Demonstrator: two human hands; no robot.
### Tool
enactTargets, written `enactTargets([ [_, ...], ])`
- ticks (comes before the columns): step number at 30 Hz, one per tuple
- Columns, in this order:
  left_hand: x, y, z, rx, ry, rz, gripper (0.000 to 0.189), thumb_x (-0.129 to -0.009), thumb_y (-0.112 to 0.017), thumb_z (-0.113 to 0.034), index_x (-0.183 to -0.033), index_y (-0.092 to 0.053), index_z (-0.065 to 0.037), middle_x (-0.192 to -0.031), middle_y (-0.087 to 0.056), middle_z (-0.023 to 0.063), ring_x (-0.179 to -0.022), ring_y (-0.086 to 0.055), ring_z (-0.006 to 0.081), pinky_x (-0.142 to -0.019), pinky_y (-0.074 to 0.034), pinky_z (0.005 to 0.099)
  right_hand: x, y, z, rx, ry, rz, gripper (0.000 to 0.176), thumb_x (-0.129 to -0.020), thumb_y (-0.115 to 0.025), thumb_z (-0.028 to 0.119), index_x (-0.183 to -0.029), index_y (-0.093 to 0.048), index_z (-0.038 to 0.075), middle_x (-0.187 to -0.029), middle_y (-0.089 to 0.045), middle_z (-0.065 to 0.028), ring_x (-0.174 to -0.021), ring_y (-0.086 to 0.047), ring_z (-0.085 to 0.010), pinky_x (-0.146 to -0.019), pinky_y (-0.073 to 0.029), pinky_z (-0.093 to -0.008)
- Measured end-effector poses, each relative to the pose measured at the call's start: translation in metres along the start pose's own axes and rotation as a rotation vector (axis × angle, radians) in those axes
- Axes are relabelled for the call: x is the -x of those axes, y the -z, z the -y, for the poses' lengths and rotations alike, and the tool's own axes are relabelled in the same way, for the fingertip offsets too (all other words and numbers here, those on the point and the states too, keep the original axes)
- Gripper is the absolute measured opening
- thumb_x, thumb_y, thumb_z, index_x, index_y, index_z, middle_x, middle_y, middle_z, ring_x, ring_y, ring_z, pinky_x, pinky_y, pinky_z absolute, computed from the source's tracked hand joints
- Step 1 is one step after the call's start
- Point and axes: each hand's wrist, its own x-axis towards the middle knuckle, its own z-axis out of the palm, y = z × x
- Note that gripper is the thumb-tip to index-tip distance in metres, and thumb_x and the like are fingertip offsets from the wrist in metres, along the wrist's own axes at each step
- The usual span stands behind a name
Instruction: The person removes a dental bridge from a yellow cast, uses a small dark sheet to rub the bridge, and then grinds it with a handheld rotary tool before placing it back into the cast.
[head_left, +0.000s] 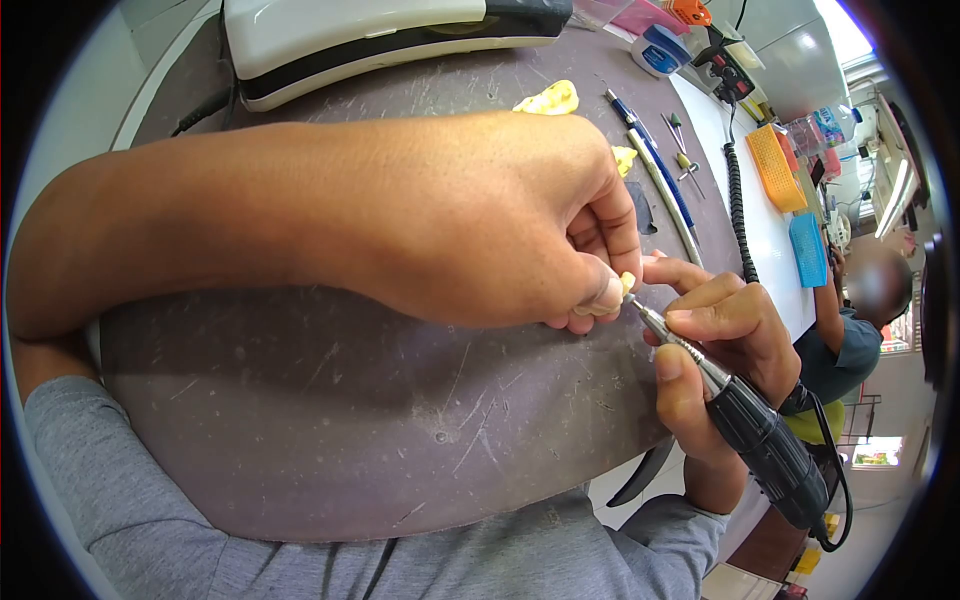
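Note:
My left hand (530, 215) reaches across from the left, its thumb and fingers pinched on a small pale-yellow piece (627, 281) shaped like a tooth. In my right hand (735, 325) is a rotary handpiece (760, 430) with a black body and a metal nose, held like a pen. Its tip meets the yellow piece just beyond the left fingertips. Behind my left hand lie a lumpy yellow piece (552, 98) and a smaller yellow piece (624, 160), partly hidden by the hand. Both hands are over a scratched brown work mat (400, 430).
A white-and-black machine (380, 45) stands at the back left. Slim blue and silver tools (660, 170) and small burs (687, 165) lie behind my hands. To the right are a coiled black cord (738, 210), an orange basket (775, 168), a blue basket (808, 250) and a seated person (850, 340).

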Motion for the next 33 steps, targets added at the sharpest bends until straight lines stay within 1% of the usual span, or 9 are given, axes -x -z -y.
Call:
enactTargets([
  [7,0.000,0.000,-0.001,-0.014,-0.007,0.004,0.020,-0.086,-0.064,-0.012,-0.092,-0.072,0.005,-0.079,-0.072,0.0088,-0.072,-0.066,0.0161,-0.069,-0.052,0.0304,0.002,0.001,0.002,0.008,-0.024,-0.009,0.020,-0.086,-0.070,0.010,-0.095,-0.057,-0.001,-0.078,-0.062,-0.0106,-0.096,-0.070,-0.0350,-0.102,-0.048,-0.0555],
  [9,0.000,0.000,-0.002,-0.006,-0.002,-0.002,0.021,-0.086,-0.064,-0.013,-0.092,-0.072,0.005,-0.079,-0.071,0.0087,-0.072,-0.066,0.0163,-0.068,-0.052,0.0305,0.002,0.000,0.006,-0.054,-0.102,-0.052,0.021,-0.086,-0.070,0.010,-0.096,-0.056,-0.002,-0.080,-0.061,-0.0106,-0.098,-0.070,-0.0360,-0.102,-0.048,-0.0542],
  [12,0.000,0.001,-0.003,-0.030,-0.002,0.001,0.021,-0.085,-0.064,-0.013,-0.092,-0.072,0.005,-0.079,-0.072,0.0089,-0.072,-0.066,0.0166,-0.068,-0.052,0.0308,0.001,0.002,0.004,-0.015,-0.070,-0.005,0.021,-0.086,-0.069,0.010,-0.096,-0.055,-0.002,-0.081,-0.061,-0.0109,-0.100,-0.070,-0.0370,-0.102,-0.049,-0.0531],
  [16,-0.001,0.001,-0.001,-0.037,-0.011,-0.002,0.021,-0.085,-0.064,-0.013,-0.092,-0.072,0.005,-0.079,-0.072,0.0089,-0.073,-0.067,0.0166,-0.068,-0.052,0.0309,0.000,0.001,0.005,0.007,-0.068,-0.003,0.019,-0.086,-0.068,0.008,-0.096,-0.056,-0.001,-0.081,-0.061,-0.0107,-0.100,-0.070,-0.0371,-0.101,-0.049,-0.0525],
  [21,-0.001,0.002,0.000,-0.032,0.004,0.002,0.021,-0.084,-0.064,-0.013,-0.093,-0.073,0.004,-0.079,-0.072,0.0085,-0.073,-0.067,0.0166,-0.069,-0.052,0.0308,0.000,0.000,0.004,0.009,-0.065,-0.004,0.018,-0.084,-0.069,0.006,-0.097,-0.057,-0.001,-0.082,-0.061,-0.0102,-0.096,-0.070,-0.0327,-0.101,-0.050,-0.0531],
  [28,-0.001,0.001,-0.001,-0.039,-0.012,-0.007,0.021,-0.085,-0.063,-0.012,-0.093,-0.073,0.005,-0.078,-0.072,0.0084,-0.073,-0.067,0.0166,-0.069,-0.052,0.0309,0.000,-0.002,0.004,0.007,-0.079,-0.037,0.018,-0.085,-0.070,0.006,-0.096,-0.058,-0.001,-0.083,-0.062,-0.0105,-0.090,-0.069,-0.0271,-0.101,-0.050,-0.0538],
  [30,0.000,0.001,-0.002,-0.031,-0.008,0.010,0.021,-0.085,-0.063,-0.012,-0.094,-0.072,0.005,-0.079,-0.072,0.0089,-0.073,-0.067,0.0167,-0.069,-0.053,0.0308,0.001,0.001,0.001,-0.010,-0.041,-0.009,0.019,-0.085,-0.071,0.008,-0.096,-0.058,-0.001,-0.080,-0.062,-0.0099,-0.086,-0.068,-0.0247,-0.101,-0.050,-0.0551],
  [33,-0.001,0.001,0.000,-0.028,-0.026,0.005,0.021,-0.085,-0.064,-0.012,-0.094,-0.072,0.005,-0.079,-0.072,0.0091,-0.073,-0.067,0.0166,-0.069,-0.052,0.0306,0.002,0.002,-0.005,-0.032,0.015,0.009,0.019,-0.085,-0.071,0.009,-0.096,-0.058,-0.001,-0.078,-0.062,-0.0096,-0.084,-0.068,-0.0239,-0.101,-0.050,-0.0567],
])
